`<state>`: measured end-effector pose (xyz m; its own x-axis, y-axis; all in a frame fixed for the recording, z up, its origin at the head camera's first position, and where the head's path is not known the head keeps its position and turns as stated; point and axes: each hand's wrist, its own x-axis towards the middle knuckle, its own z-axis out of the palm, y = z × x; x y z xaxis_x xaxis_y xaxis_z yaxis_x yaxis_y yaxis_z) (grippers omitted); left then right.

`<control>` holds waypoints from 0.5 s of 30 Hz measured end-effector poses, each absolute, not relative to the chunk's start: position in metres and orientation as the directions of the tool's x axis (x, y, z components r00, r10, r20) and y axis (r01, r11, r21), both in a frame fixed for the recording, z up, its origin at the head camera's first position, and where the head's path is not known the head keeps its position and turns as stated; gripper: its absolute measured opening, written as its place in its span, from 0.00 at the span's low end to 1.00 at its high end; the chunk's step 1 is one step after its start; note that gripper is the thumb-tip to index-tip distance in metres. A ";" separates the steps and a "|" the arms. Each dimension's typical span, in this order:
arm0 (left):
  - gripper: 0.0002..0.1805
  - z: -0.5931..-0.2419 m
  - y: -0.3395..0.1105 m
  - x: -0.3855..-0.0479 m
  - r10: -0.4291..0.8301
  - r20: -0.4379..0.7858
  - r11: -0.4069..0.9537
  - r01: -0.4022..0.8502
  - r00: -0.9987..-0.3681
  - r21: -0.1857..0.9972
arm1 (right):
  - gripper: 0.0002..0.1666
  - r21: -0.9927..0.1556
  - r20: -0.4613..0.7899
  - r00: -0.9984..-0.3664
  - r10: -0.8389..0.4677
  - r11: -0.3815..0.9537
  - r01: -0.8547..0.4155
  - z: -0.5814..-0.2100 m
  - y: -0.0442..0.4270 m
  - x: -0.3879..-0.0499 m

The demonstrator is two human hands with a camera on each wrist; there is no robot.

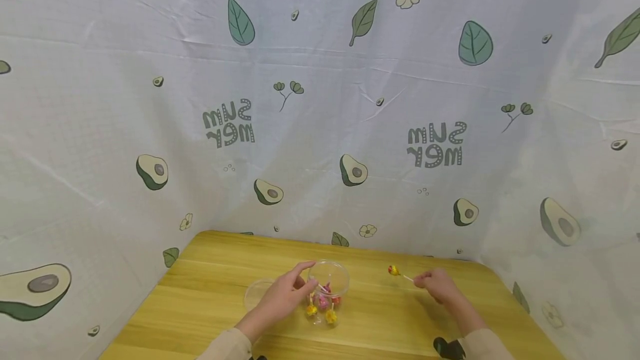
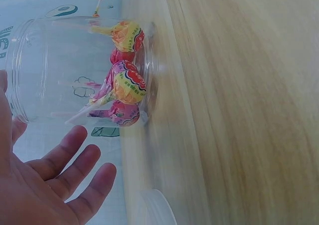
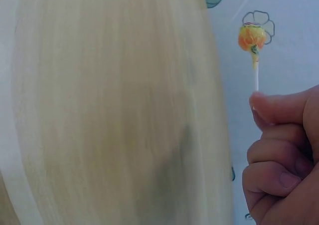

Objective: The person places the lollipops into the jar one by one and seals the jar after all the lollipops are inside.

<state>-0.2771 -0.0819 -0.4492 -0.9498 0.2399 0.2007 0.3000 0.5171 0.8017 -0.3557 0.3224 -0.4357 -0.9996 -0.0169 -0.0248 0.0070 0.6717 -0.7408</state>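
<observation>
Right hand (image 1: 440, 286) pinches a lollipop (image 1: 394, 270) near the far right corner of the surface (image 1: 195, 304), left hand (image 1: 285, 292) grips a jar (image 2: 50, 40). Probably super light; I'd hold that stiff-looking stick (image 3: 256, 78).

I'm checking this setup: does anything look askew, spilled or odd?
Nothing looks spilled: the jar stands upright with lollipops inside. The patterned backdrop is odd: its "summer" lettering reads backwards, perhaps hung back to front.

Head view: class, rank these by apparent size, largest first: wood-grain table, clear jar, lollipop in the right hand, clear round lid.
1. Wood-grain table
2. Clear jar
3. Clear round lid, partly hidden by the left hand
4. Lollipop in the right hand
</observation>
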 end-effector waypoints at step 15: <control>0.34 -0.450 -0.082 -0.276 0.242 0.205 0.514 0.304 -0.948 0.802 | 0.11 -0.708 -0.010 -0.994 -0.113 0.703 -0.073 -0.406 0.305 -0.353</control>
